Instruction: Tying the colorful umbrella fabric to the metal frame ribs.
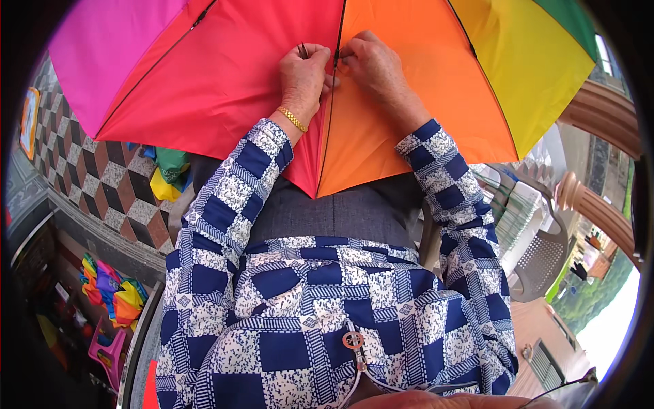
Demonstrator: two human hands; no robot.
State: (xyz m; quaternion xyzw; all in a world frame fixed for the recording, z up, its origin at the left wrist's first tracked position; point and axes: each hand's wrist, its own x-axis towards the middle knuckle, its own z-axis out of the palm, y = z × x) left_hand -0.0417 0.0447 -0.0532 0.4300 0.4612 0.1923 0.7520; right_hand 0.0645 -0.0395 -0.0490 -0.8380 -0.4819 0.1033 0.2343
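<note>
A rainbow umbrella canopy (225,75) lies open across my lap, with pink, red, orange, yellow and green panels. My left hand (304,76) presses on the red panel beside a black rib (332,102), pinching a small dark tool or needle (302,49) near its fingertips. My right hand (371,63) sits on the orange panel just across the rib, fingers curled and pinching the fabric at the seam. A gold bracelet (292,119) circles my left wrist. Both sleeves are blue and white checked.
A patterned tile floor (102,177) lies at the left, with folded colourful fabric (167,170) on it. More rainbow fabric (112,293) rests lower left. Plastic chairs (538,259) and a railing stand at the right.
</note>
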